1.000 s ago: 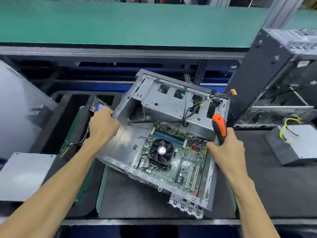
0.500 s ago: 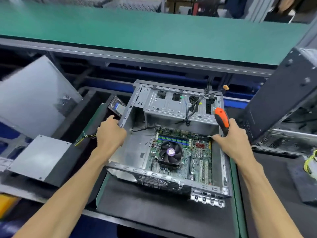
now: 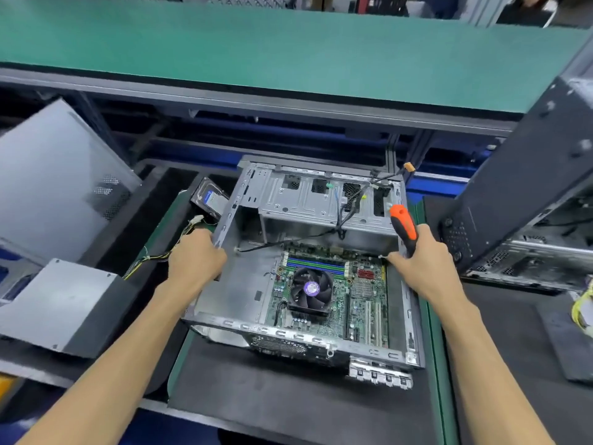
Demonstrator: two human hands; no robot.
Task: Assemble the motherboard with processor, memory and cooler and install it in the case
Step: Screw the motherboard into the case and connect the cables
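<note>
The case [image 3: 244, 284] is lying open side up on the black mat [image 3: 272, 399] of the table, and everything here is placed from it. The left hand [image 3: 195, 261] is gripping its left wall, fingers curled over the rim. The right hand [image 3: 423, 261] is resting at its right wall with fingers wrapped around one orange-and-black screwdriver [image 3: 403, 228], whose handle is sticking up and away; whether those fingers are also catching the rim I cannot tell. Holding both walls this way is probably for steadying or squaring the case on the mat, while keeping the tool ready for screws.

Inside the case, toward its right half, one motherboard [image 3: 362, 303] is lying flat on the floor panel. One cooler [image 3: 309, 290] with a purple hub is sitting on it, so the processor underneath is hidden. The memory slots [image 3: 316, 265] are running just behind the cooler; how many sticks are fitted I cannot tell. Loose cables [image 3: 345, 213] are draping from the drive cage at the case's far end.

Just left of the case, one hard drive [image 3: 208, 199] is leaning, and one grey power supply [image 3: 64, 303] is sitting further left. One second, dark case [image 3: 513, 194] is standing to the right.

The assembly seems mostly done; fixing screws likely remains.
</note>
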